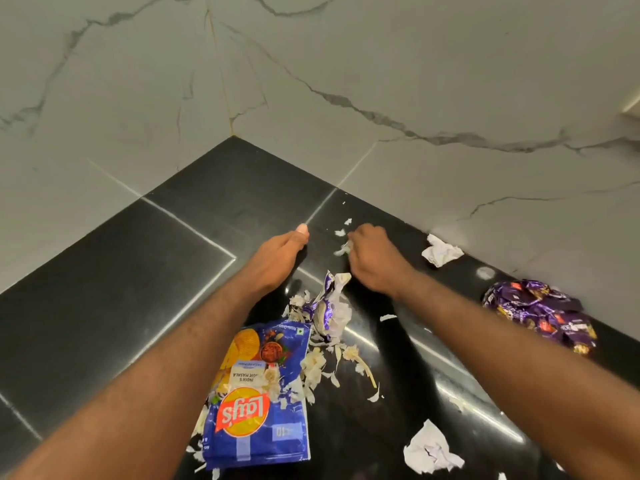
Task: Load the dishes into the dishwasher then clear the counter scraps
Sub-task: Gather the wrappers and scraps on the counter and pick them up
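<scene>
Both my hands reach over a black counter [114,292] strewn with scraps. My left hand [280,254] lies flat on its edge, fingers straight, touching the counter. My right hand [372,258] is curled and pinches white peel scraps [343,250] at its fingertips. More white peel scraps [322,368] lie in a heap between my forearms, beside a blue chip bag [258,400] and a small torn purple-and-white wrapper [329,310].
A crumpled purple wrapper [543,313] lies at the right by the wall. Crumpled white paper sits near the wall [441,251], and another ball [429,448] at the bottom right. Marble walls [311,81] meet in a corner behind the counter.
</scene>
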